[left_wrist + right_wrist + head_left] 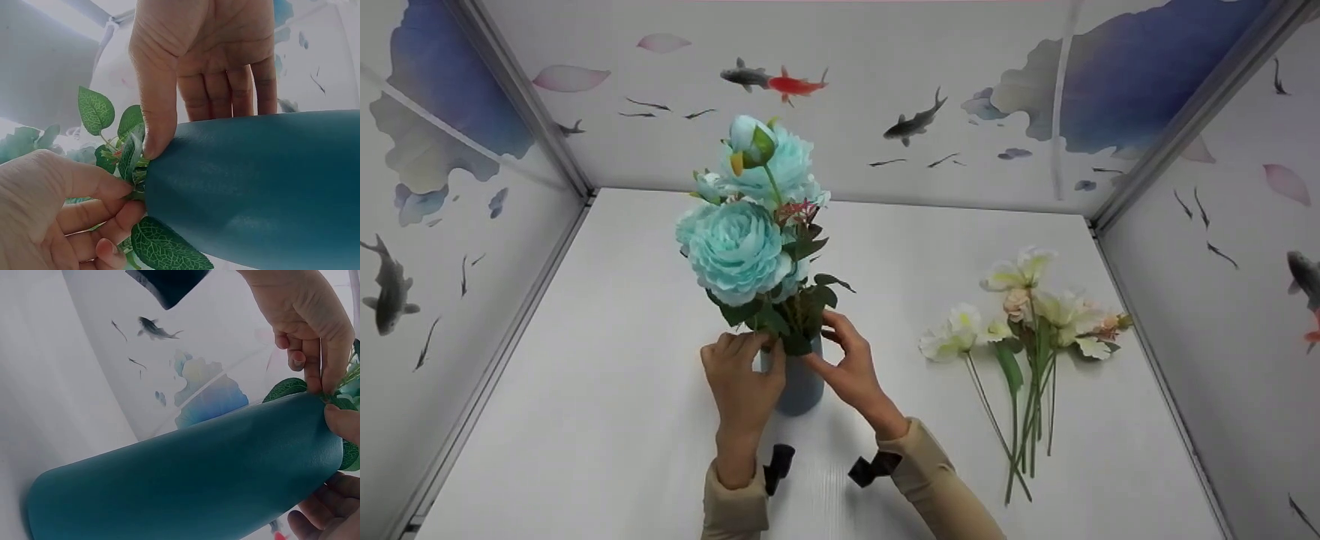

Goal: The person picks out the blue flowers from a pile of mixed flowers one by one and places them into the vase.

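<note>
A blue-grey vase (800,390) stands upright near the middle of the table, holding a tall bunch of light-blue artificial flowers (739,251). At its mouth my left hand (746,382) pinches a green leafy stem (138,194) between thumb and fingertips. On the other side, my right hand (851,367) grips the vase near the rim. The left wrist view shows the right thumb on the rim and the other fingers behind the vase. Green leaves (169,247) hang over the rim. The stems' lower ends are hidden inside the vase.
Several white and peach artificial flowers (1024,300) with long green stems lie on the white table (607,420) to the right. Low panels printed with fish (915,120) enclose the table at the back and both sides. Black wrist cameras (876,469) hang by both sleeves.
</note>
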The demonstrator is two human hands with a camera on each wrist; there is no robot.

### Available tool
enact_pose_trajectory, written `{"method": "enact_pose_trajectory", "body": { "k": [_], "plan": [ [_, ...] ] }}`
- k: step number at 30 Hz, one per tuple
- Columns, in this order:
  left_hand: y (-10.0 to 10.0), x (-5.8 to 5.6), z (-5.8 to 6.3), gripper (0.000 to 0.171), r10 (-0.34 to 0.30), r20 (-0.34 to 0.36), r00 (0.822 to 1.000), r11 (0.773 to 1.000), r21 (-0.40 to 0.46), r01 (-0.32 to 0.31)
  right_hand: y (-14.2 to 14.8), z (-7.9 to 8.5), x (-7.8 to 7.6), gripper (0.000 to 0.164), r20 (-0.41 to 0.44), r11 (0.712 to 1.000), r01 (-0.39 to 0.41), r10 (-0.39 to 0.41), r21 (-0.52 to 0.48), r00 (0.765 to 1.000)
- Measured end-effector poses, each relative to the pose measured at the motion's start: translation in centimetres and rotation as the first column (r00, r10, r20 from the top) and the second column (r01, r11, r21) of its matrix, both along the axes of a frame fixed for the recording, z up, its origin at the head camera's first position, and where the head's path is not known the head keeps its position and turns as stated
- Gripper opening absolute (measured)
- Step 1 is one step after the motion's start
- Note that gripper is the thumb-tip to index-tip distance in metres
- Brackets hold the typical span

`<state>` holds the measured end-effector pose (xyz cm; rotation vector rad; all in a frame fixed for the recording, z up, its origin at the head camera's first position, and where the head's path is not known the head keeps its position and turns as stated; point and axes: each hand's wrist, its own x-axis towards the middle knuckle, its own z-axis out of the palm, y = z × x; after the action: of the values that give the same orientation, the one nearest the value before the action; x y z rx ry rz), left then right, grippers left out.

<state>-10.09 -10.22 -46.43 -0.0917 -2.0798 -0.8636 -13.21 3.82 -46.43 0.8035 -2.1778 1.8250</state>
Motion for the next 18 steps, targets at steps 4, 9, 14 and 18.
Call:
{"method": "enact_pose_trajectory", "body": {
  "k": [4,9,14,18],
  "plan": [
    [0.02,0.06,-0.06,0.005,-0.008,0.0,1.0,0.999,-0.037,0.008,0.0,0.05,0.04,0.051,-0.014,1.0,0.004,-0.004,0.007,1.0],
    [0.08,0.08,-0.07,0.005,-0.005,-0.002,1.0,0.997,-0.072,0.005,0.01,0.05,0.07,0.052,-0.012,1.0,0.006,-0.006,0.006,1.0],
    [0.23,0.25,0.01,0.005,0.02,0.011,1.0,0.995,-0.098,-0.019,0.03,0.01,0.11,0.052,0.003,1.0,0.007,-0.007,0.007,1.0],
    [0.23,0.36,0.09,0.008,0.041,0.012,0.999,0.989,-0.141,-0.039,0.04,0.0,0.17,0.053,0.009,1.0,0.007,-0.007,0.013,1.0]
  ]
}}
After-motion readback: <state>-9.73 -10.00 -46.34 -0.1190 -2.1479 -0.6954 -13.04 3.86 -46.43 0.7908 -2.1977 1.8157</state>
